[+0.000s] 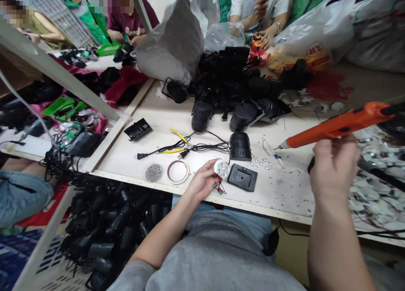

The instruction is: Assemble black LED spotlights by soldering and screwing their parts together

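Observation:
Pinched in my left hand (205, 180) is a round white LED board (222, 168) with red and black wires and a small green circuit piece hanging below. My right hand (333, 168) is closed against the underside of an orange electric screwdriver (332, 124), its thin bit pointing left over the table. Part of that grip is hidden. Close to the LED board lie a black rectangular cover (242, 178), a black slotted housing (240, 146) and several small clear lenses (261, 161). A blue-and-metal thin tool (277, 156) lies below the bit.
Yellow-handled pliers (179, 145), black power cords (209, 147), a tape roll (177, 172) and a dish of screws (153, 172) lie leftward. Black lamp housings (202, 113) pile up behind. White boards (373, 189) cover the right. Co-workers' hands (268, 36) are across the table.

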Tool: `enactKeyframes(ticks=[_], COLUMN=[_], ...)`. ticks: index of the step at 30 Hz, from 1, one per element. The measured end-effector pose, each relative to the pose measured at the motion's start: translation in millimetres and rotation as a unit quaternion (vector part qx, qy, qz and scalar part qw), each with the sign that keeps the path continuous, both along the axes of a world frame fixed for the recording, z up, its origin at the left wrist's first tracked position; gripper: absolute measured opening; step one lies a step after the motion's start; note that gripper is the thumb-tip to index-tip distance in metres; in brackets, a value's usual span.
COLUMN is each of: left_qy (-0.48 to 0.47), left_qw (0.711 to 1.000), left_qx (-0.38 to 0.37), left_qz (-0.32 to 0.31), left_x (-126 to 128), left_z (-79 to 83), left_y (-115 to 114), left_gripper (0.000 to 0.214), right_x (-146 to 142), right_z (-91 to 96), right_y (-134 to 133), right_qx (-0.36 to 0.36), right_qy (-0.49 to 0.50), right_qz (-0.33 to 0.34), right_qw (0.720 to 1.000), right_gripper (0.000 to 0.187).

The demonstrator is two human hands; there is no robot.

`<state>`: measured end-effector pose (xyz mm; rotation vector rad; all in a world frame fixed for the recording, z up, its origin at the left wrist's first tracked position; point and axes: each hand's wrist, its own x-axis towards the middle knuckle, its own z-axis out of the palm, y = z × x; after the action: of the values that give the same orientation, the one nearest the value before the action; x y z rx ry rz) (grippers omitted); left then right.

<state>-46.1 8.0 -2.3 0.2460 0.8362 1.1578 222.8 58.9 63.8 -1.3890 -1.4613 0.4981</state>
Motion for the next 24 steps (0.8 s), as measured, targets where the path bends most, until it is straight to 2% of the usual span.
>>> enactKeyframes(ticks=[1, 2, 3, 5, 7, 8, 10, 11, 12, 14, 16, 17, 18, 20, 22, 24], left_qy=[0.004, 0.009, 0.016, 0.037, 0.083, 0.119, 0.226, 0.301, 0.385, 0.562, 0.698, 0.74, 0.768, 0.792, 0.796, 0.793], left_qw=[1.0, 1.0, 1.0, 0.998, 0.993, 0.988, 0.958, 0.927, 0.883, 0.755, 0.626, 0.579, 0.545, 0.509, 0.498, 0.492], left_qx=[0.004, 0.011, 0.021, 0.046, 0.079, 0.102, 0.172, 0.219, 0.267, 0.338, 0.346, 0.337, 0.328, 0.323, 0.331, 0.351], left_qz=[0.004, 0.008, 0.011, 0.007, -0.006, -0.017, -0.036, -0.038, -0.035, -0.026, -0.042, -0.058, -0.074, -0.096, -0.1, -0.082], left_x=[1.6, 4.0, 7.2, 15.5, 23.3, 25.5, 23.9, 19.6, 13.2, -3.6, -20.9, -27.8, -33.1, -38.7, -39.6, -40.1], left_z=[0.6, 1.4, 2.6, 5.8, 10.1, 12.5, 17.8, 20.3, 22.5, 24.5, 21.8, 18.9, 15.4, 9.5, 9.7, 20.6], left_y=[0.4, 0.7, 0.8, 0.0, -1.3, -1.4, 1.5, 5.2, 10.5, 25.2, 42.9, 51.6, 59.7, 72.6, 79.5, 79.8], left_gripper=[0.035, 0.034, 0.034, 0.036, 0.038, 0.038, 0.033, 0.029, 0.026, 0.024, 0.039, 0.045, 0.044, 0.027, 0.013, 0.013], right_x=[-7.9, -18.3, -30.5, -56.5, -77.8, -84.9, -91.1, -90.8, -89.0, -83.3, -77.9, -75.9, -74.3, -71.9, -69.2, -65.0], right_z=[0.4, -0.6, -3.1, -12.0, -22.3, -26.5, -31.3, -31.9, -31.4, -28.4, -24.6, -22.9, -21.6, -19.9, -18.4, -15.2], right_y=[-11.3, -22.3, -32.4, -47.7, -55.3, -56.5, -55.4, -53.8, -51.7, -47.4, -44.0, -42.8, -41.9, -41.0, -40.7, -40.6], right_qx=[0.022, 0.029, 0.045, -0.001, -0.054, -0.07, -0.084, -0.091, -0.1, -0.119, -0.128, -0.129, -0.13, -0.131, -0.137, -0.149], right_qy=[-0.035, -0.054, -0.053, -0.047, -0.053, -0.055, -0.043, -0.028, -0.005, 0.058, 0.108, 0.118, 0.122, 0.121, 0.13, 0.14], right_qz=[-0.088, -0.104, -0.102, 0.032, 0.133, 0.157, 0.153, 0.137, 0.118, 0.078, 0.036, 0.018, 0.002, -0.02, -0.034, -0.052], right_qw=[0.995, 0.993, 0.992, 0.998, 0.988, 0.984, 0.984, 0.986, 0.988, 0.988, 0.985, 0.984, 0.984, 0.984, 0.981, 0.978], right_gripper=[0.056, 0.064, 0.064, 0.059, 0.059, 0.056, 0.049, 0.045, 0.044, 0.047, 0.051, 0.053, 0.054, 0.056, 0.058, 0.062])
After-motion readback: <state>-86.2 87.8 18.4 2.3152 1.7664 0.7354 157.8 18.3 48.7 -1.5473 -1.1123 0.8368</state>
